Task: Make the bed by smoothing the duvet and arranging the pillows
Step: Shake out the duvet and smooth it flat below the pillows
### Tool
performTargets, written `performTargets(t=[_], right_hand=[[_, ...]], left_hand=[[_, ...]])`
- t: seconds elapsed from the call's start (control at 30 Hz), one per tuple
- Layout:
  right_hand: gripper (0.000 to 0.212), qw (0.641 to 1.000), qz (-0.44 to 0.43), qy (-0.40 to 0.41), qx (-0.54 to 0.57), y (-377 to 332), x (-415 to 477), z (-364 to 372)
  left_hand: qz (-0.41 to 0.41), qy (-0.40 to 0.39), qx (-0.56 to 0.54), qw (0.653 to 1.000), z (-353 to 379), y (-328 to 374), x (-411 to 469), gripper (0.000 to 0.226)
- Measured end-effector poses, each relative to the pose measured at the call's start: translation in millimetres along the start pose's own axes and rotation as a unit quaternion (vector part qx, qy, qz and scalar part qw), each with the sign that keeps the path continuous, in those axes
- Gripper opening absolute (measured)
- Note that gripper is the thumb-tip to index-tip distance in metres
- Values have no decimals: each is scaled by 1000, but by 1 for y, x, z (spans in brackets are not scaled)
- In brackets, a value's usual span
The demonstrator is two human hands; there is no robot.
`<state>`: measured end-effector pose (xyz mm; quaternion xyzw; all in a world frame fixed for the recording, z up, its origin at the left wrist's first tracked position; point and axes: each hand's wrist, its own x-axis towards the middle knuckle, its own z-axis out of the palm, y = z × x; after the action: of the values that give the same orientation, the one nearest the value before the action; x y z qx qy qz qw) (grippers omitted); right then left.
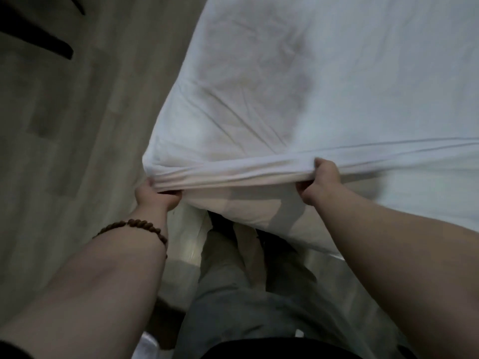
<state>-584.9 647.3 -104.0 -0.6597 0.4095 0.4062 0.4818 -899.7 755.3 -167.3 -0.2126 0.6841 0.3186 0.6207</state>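
Two hands hold the white duvet by its bunched near edge: our left hand curls round the corner, our right hand pinches the hem further along. We hold the edge raised and taut between them so that, in our judgement, a pull toward us can flatten the creases across the middle. The rest lies spread ahead of us.

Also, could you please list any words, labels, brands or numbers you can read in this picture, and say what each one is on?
None: no text can be read anywhere in this view.
The duvet, gripped along its edge by the left hand and the right hand, is plain white; the beaded bracelet and the floor carry no lettering.
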Motion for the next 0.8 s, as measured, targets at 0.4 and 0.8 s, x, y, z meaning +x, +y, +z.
performTargets(t=[0.4, 0.8], right_hand=[[19, 986, -125, -42, 103, -146, -109, 20], [15, 950, -289, -18, 112, -323, -225, 44]], left_hand=[[134, -130, 119, 975, 211, 99, -181, 13], [211, -2, 46, 977, 374, 135, -305, 18]])
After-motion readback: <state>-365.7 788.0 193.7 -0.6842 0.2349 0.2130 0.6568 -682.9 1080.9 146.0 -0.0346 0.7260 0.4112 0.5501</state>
